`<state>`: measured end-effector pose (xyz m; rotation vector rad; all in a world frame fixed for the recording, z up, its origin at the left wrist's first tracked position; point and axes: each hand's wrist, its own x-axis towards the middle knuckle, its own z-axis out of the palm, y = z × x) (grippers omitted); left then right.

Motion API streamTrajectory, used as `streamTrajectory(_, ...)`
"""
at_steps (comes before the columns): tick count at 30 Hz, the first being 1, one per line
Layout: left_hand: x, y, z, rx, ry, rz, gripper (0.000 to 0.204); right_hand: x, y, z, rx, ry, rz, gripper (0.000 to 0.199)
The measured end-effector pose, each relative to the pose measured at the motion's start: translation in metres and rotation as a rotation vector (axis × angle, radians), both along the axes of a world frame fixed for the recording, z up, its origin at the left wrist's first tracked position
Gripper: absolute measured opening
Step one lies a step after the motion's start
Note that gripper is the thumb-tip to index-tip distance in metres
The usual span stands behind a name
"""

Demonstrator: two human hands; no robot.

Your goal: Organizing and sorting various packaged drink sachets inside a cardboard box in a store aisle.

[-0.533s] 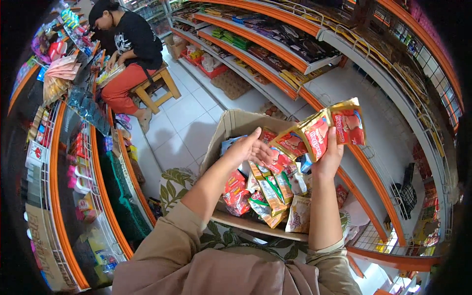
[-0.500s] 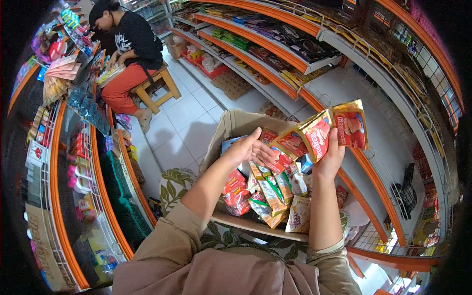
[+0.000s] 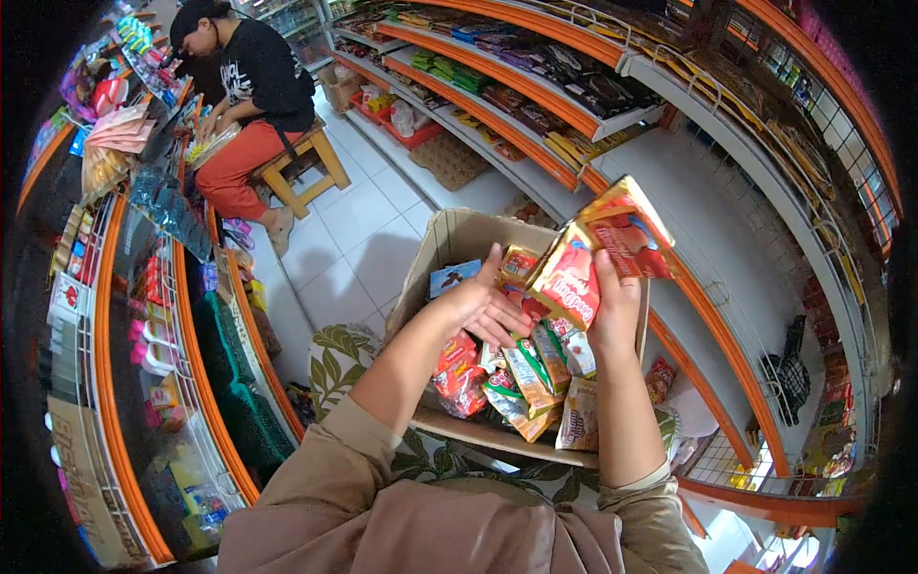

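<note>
My right hand (image 3: pixel 615 311) is closed on a folded strip of red and gold sachets (image 3: pixel 566 280), which it holds up over the right side of the box. Below it to the left, my left hand (image 3: pixel 486 304) has its fingers stretched out and holds nothing that I can see. Its fingertips hang just over the packets, close to the strip's lower end. Inside the open cardboard box (image 3: pixel 449 234) lie several loose packets: a red one (image 3: pixel 457 385), gold and green sachets (image 3: pixel 524 371), a beige one (image 3: pixel 579 417) and a blue one (image 3: pixel 453 277).
A patterned leaf-print cloth (image 3: pixel 337 368) lies beneath the box. Orange-edged shelves (image 3: pixel 497 105) with packets run along the right, and more shelving (image 3: pixel 115 383) stands at the left. A person (image 3: pixel 258 86) sits on a wooden stool (image 3: pixel 304 172) beyond the tiled floor (image 3: pixel 354 249).
My right hand has moved a little left, and the strip's outer sachets have swung inward, folding closer together. The left hand has shifted slightly, its fingers more spread.
</note>
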<state>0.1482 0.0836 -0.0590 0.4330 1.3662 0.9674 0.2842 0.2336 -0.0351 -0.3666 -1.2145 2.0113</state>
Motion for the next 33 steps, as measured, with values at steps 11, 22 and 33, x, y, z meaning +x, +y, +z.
streamTrajectory(11,-0.011,0.002,-0.013,0.607,-0.371,0.705,0.059,-0.012,-0.029,-0.01,0.052,-0.314,0.473,0.032)
streamTrajectory(22,0.023,0.013,-0.002,0.979,0.276,0.804,0.06,-0.019,-0.024,-0.031,0.648,-0.506,0.103,0.048)
streamTrajectory(33,0.027,0.008,0.011,1.071,0.237,0.732,0.069,-0.014,-0.02,-0.006,1.254,-0.544,-0.239,0.06)
